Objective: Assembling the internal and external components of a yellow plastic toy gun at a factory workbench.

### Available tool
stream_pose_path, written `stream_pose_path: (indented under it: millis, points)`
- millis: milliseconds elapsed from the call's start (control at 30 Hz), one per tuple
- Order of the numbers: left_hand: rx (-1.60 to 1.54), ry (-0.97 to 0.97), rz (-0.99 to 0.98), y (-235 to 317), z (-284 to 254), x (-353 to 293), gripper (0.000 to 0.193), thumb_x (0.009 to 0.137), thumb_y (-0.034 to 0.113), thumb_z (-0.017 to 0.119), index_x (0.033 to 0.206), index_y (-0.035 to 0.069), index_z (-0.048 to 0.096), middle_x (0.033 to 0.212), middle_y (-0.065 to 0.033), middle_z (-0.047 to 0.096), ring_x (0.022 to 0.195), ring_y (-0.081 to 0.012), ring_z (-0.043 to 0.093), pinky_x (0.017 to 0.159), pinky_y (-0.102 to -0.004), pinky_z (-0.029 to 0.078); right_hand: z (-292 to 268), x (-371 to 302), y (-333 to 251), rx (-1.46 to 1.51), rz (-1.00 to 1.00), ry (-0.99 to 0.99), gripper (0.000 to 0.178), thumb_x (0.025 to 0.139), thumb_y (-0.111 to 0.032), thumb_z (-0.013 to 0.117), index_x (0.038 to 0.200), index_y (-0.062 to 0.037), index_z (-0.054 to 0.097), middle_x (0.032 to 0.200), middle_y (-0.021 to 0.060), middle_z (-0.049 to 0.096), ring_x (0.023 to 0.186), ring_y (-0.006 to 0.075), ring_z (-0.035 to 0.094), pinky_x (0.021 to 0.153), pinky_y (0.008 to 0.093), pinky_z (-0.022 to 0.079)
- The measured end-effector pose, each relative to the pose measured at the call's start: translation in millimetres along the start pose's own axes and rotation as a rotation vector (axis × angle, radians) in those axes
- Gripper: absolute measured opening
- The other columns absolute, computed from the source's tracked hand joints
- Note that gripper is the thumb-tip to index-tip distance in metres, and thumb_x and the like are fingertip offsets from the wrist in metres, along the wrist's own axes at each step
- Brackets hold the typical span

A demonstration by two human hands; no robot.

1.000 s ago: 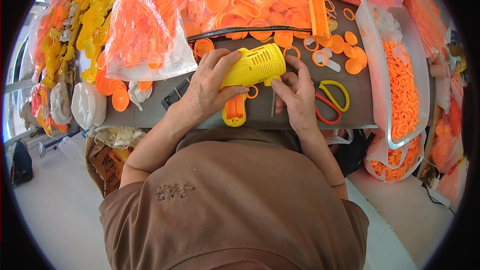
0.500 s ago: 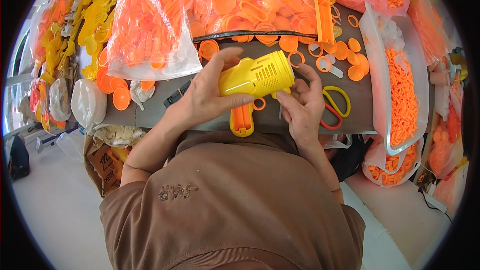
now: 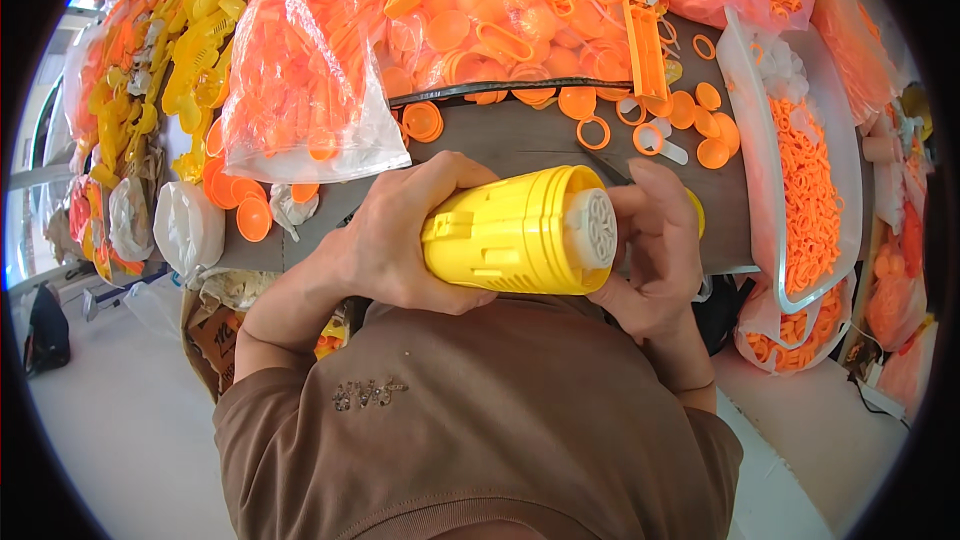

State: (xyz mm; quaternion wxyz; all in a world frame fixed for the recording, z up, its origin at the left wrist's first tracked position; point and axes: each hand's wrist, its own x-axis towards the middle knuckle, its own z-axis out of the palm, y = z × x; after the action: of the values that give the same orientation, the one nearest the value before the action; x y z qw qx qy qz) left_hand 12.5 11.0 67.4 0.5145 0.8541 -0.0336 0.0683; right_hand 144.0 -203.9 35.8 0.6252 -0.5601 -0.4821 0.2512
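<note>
A yellow plastic cylindrical housing, ribbed round its right end, is held in front of my chest. My left hand is wrapped round its left part, thumb beneath and fingers over the top. Out of its right end sticks a pale grey round insert with a pattern of holes in its face. My right hand is beside that end, fingers apart, its thumb close to the lower rim. Whether the thumb touches the rim I cannot tell. Behind the right hand shows a bit of a yellow scissor handle.
Clear bags of orange parts lie across the far side of the dark table. Loose orange rings and discs sit before them. A clear bin of small orange pieces stands right. Yellow parts are heaped at left, near a white bag.
The yellow housing has come nearer to me and been turned, its end with the grey insert now showing. My right hand has moved right and nearer. The orange-lined yellow part below is now hidden.
</note>
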Motion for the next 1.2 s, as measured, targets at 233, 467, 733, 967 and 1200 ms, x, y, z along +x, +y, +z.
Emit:
stream_pose_path:
  millis: [233, 467, 733, 967, 1200]
  points:
    - [0.235, 0.129, 0.178, -5, 3, -4, 0.061, 0.052, 0.011, 0.08, 0.103, -0.003, 0.05, 0.084, -0.0146, 0.059, 0.069, -0.0284, 0.062, 0.059, -0.0335, 0.049, 4, 41, -14, -0.218, -0.105, -0.045, 0.106, 0.047, -0.043, 0.088, 0.13, 0.0007, 0.038, 0.116, 0.0143, 0.052, 0.101, 0.0226, 0.054, 0.089, 0.0344, 0.042]
    - [0.372, 0.19, 0.316, -4, 4, 0, 0.058, 0.054, 0.014, 0.079, 0.101, -0.005, 0.051, 0.08, -0.0151, 0.057, 0.063, -0.0283, 0.06, 0.053, -0.0339, 0.048, 15, 42, -12, -0.311, -0.206, -0.084, 0.082, 0.056, -0.025, 0.087, 0.12, 0.0003, 0.043, 0.111, 0.0172, 0.053, 0.096, 0.0268, 0.055, 0.084, 0.0356, 0.045]
    - [0.441, 0.184, 0.448, -3, -4, 11, 0.065, 0.061, 0.032, 0.08, 0.105, -0.005, 0.052, 0.085, -0.0147, 0.059, 0.069, -0.0278, 0.061, 0.055, -0.034, 0.048, 15, 42, -11, -0.411, -0.404, -0.028, 0.078, 0.058, -0.025, 0.085, 0.118, -0.0006, 0.041, 0.108, 0.0214, 0.052, 0.096, 0.0309, 0.057, 0.082, 0.0403, 0.048]
    - [0.381, 0.141, 0.491, -1, -15, 13, 0.068, 0.074, 0.044, 0.07, 0.115, -0.007, 0.052, 0.09, -0.0169, 0.06, 0.071, -0.0277, 0.062, 0.058, -0.0334, 0.049, 16, 46, -14, -0.376, -0.427, 0.04, 0.079, 0.056, -0.02, 0.086, 0.118, 0.0035, 0.042, 0.106, 0.0214, 0.053, 0.093, 0.032, 0.057, 0.079, 0.0386, 0.049]
    - [0.307, 0.198, 0.508, -11, -8, 11, 0.065, 0.074, 0.046, 0.07, 0.107, -0.007, 0.056, 0.083, -0.0156, 0.062, 0.065, -0.0268, 0.061, 0.055, -0.0318, 0.048, 17, 39, -10, -0.336, -0.346, 0.028, 0.082, 0.056, -0.023, 0.087, 0.119, 0.0028, 0.041, 0.108, 0.0205, 0.052, 0.096, 0.0305, 0.055, 0.08, 0.0384, 0.047]
